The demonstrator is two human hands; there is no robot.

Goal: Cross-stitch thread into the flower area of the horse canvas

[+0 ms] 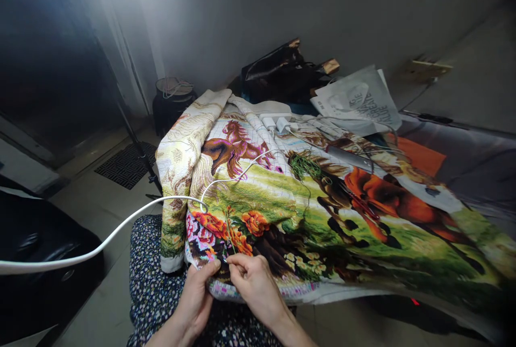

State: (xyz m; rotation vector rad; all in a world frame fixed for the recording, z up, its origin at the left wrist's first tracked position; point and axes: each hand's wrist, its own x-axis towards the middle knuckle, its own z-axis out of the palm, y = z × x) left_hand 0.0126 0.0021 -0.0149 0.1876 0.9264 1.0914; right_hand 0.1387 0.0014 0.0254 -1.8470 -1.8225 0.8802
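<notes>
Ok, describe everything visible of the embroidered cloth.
The embroidered cloth looks like stitched fabric: horses, orange and pink flowers, pale gridded patches. It lies spread out, left side folded over. The left hand holds its near edge beside the pinched right hand. A green thread bundle lies on it; a white cable crosses it.

The stitched cloth (262, 191) is showing a matt, grainy surface, and the green thread (307, 167) is looking fine and fibrous. The white cable (40, 267) is displaying smooth plastic, while the black bag (272, 70) is gleaming, glossy and creased.

Patterned cloth (268, 195), green thread bundle (305, 165) on it, white cable (228, 179)
</notes>
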